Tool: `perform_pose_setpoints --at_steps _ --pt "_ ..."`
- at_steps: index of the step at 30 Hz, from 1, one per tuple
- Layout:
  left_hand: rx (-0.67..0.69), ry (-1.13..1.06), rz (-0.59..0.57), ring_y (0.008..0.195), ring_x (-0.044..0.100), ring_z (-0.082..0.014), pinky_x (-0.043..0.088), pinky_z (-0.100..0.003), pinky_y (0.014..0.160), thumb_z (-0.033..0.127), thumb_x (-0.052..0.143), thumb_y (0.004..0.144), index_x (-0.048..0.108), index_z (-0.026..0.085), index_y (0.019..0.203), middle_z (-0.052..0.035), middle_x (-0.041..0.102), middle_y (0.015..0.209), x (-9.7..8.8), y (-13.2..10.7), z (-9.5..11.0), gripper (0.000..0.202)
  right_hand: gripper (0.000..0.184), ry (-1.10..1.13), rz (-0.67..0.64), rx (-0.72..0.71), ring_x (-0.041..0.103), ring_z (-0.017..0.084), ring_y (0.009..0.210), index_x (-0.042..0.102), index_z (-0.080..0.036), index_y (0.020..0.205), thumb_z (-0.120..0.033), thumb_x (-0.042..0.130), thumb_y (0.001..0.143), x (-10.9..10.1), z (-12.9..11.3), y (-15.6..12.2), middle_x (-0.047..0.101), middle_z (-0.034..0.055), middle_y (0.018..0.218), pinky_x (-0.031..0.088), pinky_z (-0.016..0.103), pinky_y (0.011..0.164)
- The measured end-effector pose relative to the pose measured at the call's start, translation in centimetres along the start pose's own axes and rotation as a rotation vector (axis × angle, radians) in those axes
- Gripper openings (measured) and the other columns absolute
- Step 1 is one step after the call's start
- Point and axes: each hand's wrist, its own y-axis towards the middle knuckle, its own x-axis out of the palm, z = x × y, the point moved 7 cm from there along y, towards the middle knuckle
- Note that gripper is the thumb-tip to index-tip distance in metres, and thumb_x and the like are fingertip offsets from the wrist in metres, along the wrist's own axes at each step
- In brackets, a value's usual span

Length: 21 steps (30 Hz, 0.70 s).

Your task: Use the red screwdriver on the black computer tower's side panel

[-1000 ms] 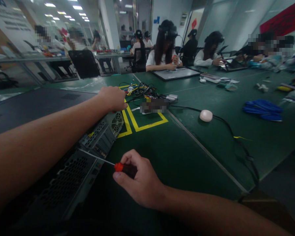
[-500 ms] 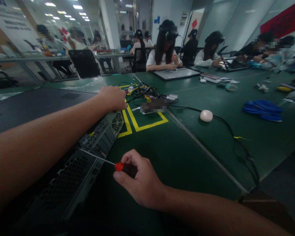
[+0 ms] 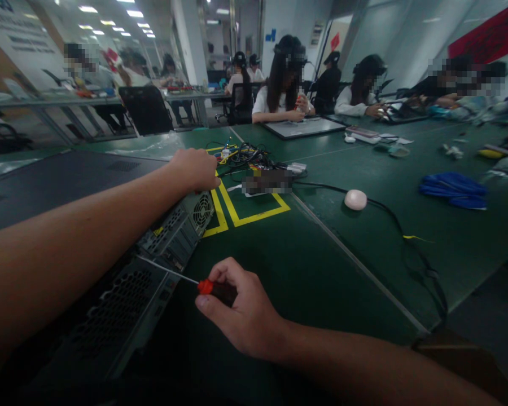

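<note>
A dark computer case [image 3: 63, 180] lies on the green table at the left, its perforated rear panel turned toward me. My right hand [image 3: 241, 307] is closed around the red and black handle of a screwdriver [image 3: 214, 288]. The thin shaft reaches left to the rear panel. Exactly what the tip touches is too dark to tell. Across the case stretches my left arm, and my left hand [image 3: 197, 169] curls its fingers at the far rear corner above the fan grille. Its fingertips are partly hidden.
Tangled cables [image 3: 254, 158] and a blurred dark object lie beyond the case, near yellow tape [image 3: 262, 216]. A pale rounded mouse-like object [image 3: 355, 199], a black cable [image 3: 389, 213] and a blue bundle [image 3: 452, 190] are to the right. Several people sit working at the far side.
Almost nothing differs. Both hands and the screwdriver stay in place, and the view shifts very slightly.
</note>
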Motion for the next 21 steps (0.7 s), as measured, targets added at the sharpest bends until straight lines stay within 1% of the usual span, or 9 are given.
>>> perform_pose_setpoints --at_steps 6,10,14,16,18,21 --pt "-0.021 -0.033 0.014 0.144 0.083 -0.0579 0.067 -0.065 0.119 0.046 0.072 0.112 0.085 0.010 0.170 -0.0346 0.085 0.160 -0.22 -0.17 0.05 0.070 0.040 0.014 -0.006 0.012 0.059 0.018 0.080 0.064 -0.028 0.106 -0.040 0.102 0.100 0.00 -0.10 -0.04 0.065 -0.0060 0.090 0.048 0.035 0.077" --pt "-0.012 -0.004 -0.009 0.146 0.083 -0.0574 0.067 -0.064 0.120 0.046 0.066 0.115 0.082 0.005 0.172 -0.0370 0.083 0.163 -0.33 -0.38 0.34 0.072 0.040 0.016 -0.012 0.011 0.060 0.018 0.081 0.064 -0.027 0.108 -0.041 0.101 0.100 0.07 -0.10 -0.03 0.065 -0.0055 0.091 0.048 0.035 0.077" --pt "-0.010 0.011 -0.023 0.147 0.082 -0.0563 0.067 -0.062 0.120 0.046 0.062 0.117 0.080 0.005 0.173 -0.0370 0.082 0.166 -0.50 -0.63 0.43 0.072 0.042 0.004 -0.011 0.029 0.060 0.019 0.081 0.063 -0.028 0.106 -0.042 0.101 0.100 0.04 -0.20 -0.02 0.064 -0.0055 0.090 0.048 0.035 0.077" --pt "-0.008 0.015 -0.024 0.147 0.082 -0.0560 0.067 -0.062 0.119 0.047 0.060 0.117 0.080 0.005 0.173 -0.0376 0.082 0.165 -0.48 -0.62 0.36 0.073 0.042 -0.004 -0.015 0.037 0.059 0.018 0.081 0.063 -0.028 0.107 -0.043 0.102 0.100 0.05 -0.27 -0.04 0.065 -0.0053 0.091 0.047 0.035 0.076" --pt "-0.008 0.012 -0.015 0.144 0.083 -0.0556 0.067 -0.062 0.117 0.048 0.062 0.115 0.082 0.007 0.173 -0.0366 0.084 0.161 -0.41 -0.49 0.21 0.073 0.043 -0.009 -0.013 0.037 0.060 0.019 0.081 0.063 -0.028 0.107 -0.045 0.102 0.099 0.03 -0.31 -0.05 0.065 -0.0053 0.090 0.048 0.035 0.076" --pt "-0.015 -0.001 0.003 0.142 0.083 -0.0525 0.067 -0.057 0.115 0.052 0.067 0.112 0.086 0.014 0.170 -0.0316 0.086 0.158 -0.23 -0.18 -0.08 0.072 0.045 0.004 -0.001 0.041 0.060 0.019 0.080 0.064 -0.028 0.107 -0.048 0.103 0.100 0.00 -0.22 -0.05 0.065 -0.0056 0.089 0.049 0.035 0.076"
